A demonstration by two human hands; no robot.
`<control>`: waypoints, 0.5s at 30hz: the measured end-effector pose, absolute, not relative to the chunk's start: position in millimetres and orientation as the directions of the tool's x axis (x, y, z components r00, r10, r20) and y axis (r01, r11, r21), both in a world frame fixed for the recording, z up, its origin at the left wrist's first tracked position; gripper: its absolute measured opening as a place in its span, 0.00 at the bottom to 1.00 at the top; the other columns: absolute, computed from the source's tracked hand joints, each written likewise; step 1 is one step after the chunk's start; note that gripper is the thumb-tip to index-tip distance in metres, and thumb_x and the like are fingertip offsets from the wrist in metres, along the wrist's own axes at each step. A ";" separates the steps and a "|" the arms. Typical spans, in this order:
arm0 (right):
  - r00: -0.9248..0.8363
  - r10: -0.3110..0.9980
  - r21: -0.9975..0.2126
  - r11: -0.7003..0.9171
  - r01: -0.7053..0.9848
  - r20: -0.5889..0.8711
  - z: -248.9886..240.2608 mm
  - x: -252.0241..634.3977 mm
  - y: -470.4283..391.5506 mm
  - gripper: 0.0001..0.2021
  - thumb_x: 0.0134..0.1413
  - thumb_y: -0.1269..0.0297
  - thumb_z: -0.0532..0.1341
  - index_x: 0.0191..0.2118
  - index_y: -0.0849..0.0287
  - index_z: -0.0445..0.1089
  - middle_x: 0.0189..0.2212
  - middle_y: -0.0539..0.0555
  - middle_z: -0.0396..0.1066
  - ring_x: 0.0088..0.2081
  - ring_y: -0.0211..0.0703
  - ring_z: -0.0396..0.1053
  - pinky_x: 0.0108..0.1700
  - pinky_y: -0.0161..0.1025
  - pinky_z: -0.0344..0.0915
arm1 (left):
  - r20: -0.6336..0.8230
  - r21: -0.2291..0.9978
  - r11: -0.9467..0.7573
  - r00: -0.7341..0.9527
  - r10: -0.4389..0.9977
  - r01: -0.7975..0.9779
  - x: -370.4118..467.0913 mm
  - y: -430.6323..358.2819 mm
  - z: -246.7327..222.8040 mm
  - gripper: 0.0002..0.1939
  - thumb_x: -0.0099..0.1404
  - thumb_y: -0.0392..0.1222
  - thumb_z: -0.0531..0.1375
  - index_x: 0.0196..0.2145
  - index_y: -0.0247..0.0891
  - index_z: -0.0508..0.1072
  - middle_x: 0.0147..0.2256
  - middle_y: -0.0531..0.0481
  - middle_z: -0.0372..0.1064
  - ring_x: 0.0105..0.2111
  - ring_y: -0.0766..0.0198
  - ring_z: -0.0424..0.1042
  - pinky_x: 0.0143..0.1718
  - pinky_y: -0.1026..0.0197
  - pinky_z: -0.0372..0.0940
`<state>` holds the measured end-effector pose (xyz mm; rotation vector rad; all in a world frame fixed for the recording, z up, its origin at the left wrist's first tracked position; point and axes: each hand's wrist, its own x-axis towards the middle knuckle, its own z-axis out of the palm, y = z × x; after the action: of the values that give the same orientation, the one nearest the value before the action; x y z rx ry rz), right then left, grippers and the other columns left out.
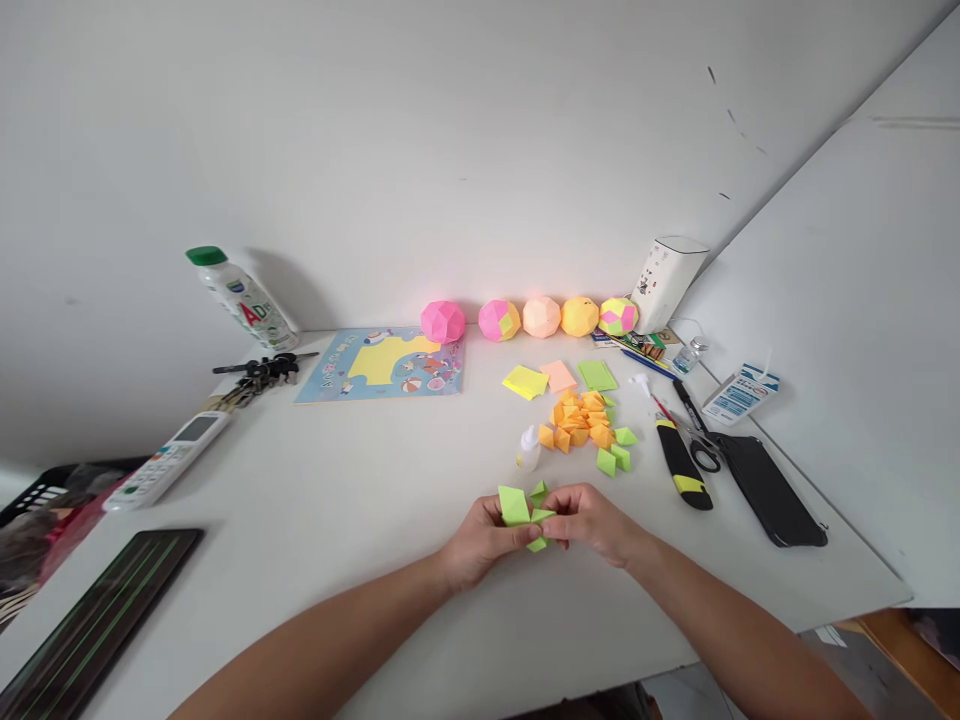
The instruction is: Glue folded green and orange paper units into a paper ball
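Folded green paper pieces [514,506] are held between both hands near the front of the white table. My left hand [480,543] grips them from the left, thumb in front. From the right, my right hand [589,522] pinches the same green paper. A small glue bottle [528,450] stands just beyond the hands. To its right lie a pile of orange folded pieces [581,420] and several loose green folded pieces [607,461]. Behind them are yellow sticky notes [526,382], peach notes [558,377] and green notes [597,375].
Paper balls, including a pink one [442,321], line the wall beside a white container [669,285]. A cutter [682,465], scissors [705,455] and black phone [769,490] lie right. Left are a bottle [251,305], remote [166,460] and dark tablet [101,620].
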<state>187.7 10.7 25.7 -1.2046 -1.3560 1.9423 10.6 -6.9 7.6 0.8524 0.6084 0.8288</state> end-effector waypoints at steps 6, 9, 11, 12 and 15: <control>-0.514 0.772 -0.923 -0.362 0.130 -0.375 25.3 190.3 10.3 0.13 0.40 0.57 0.67 0.22 0.61 0.67 0.20 0.47 0.61 0.23 0.34 0.58 0.26 0.34 0.57 | -0.176 0.824 0.433 0.560 0.809 -0.366 10.0 -7.0 6.0 0.07 0.51 0.40 0.67 0.28 0.34 0.77 0.25 0.50 0.71 0.29 0.63 0.69 0.35 0.61 0.61; -0.533 0.754 -0.918 -0.374 0.133 -0.385 22.9 191.4 9.7 0.14 0.38 0.56 0.68 0.22 0.61 0.67 0.20 0.47 0.62 0.24 0.34 0.58 0.26 0.34 0.57 | -0.198 0.842 0.429 0.550 0.811 -0.328 9.2 -7.1 4.0 0.08 0.50 0.40 0.67 0.28 0.34 0.77 0.25 0.50 0.72 0.28 0.63 0.69 0.34 0.61 0.61; -0.514 0.773 -0.921 -0.379 0.093 -0.371 22.9 190.3 8.7 0.14 0.38 0.56 0.69 0.22 0.62 0.67 0.20 0.46 0.62 0.23 0.34 0.58 0.27 0.34 0.57 | -0.185 0.841 0.426 0.564 0.805 -0.332 9.0 -6.8 3.7 0.10 0.51 0.42 0.67 0.30 0.33 0.77 0.27 0.48 0.73 0.30 0.61 0.70 0.36 0.59 0.61; -0.500 0.792 -0.926 -0.374 0.058 -0.351 23.7 189.5 8.2 0.14 0.39 0.56 0.68 0.22 0.61 0.67 0.19 0.47 0.62 0.23 0.34 0.58 0.27 0.34 0.57 | -0.168 0.836 0.425 0.575 0.801 -0.348 9.1 -6.3 3.8 0.11 0.51 0.42 0.67 0.32 0.33 0.76 0.28 0.47 0.73 0.32 0.59 0.71 0.37 0.58 0.62; -0.494 0.835 -0.942 -0.326 -0.085 -0.244 28.3 186.8 6.8 0.13 0.44 0.56 0.66 0.23 0.61 0.67 0.20 0.48 0.65 0.24 0.37 0.63 0.30 0.37 0.59 | -0.101 0.806 0.414 0.590 0.801 -0.424 9.4 -4.2 4.8 0.18 0.50 0.42 0.68 0.39 0.35 0.74 0.35 0.45 0.73 0.36 0.56 0.71 0.39 0.56 0.62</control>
<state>186.8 6.8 28.3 -1.0175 -1.2704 1.8814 9.4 -4.2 4.8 0.8244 0.5249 0.8152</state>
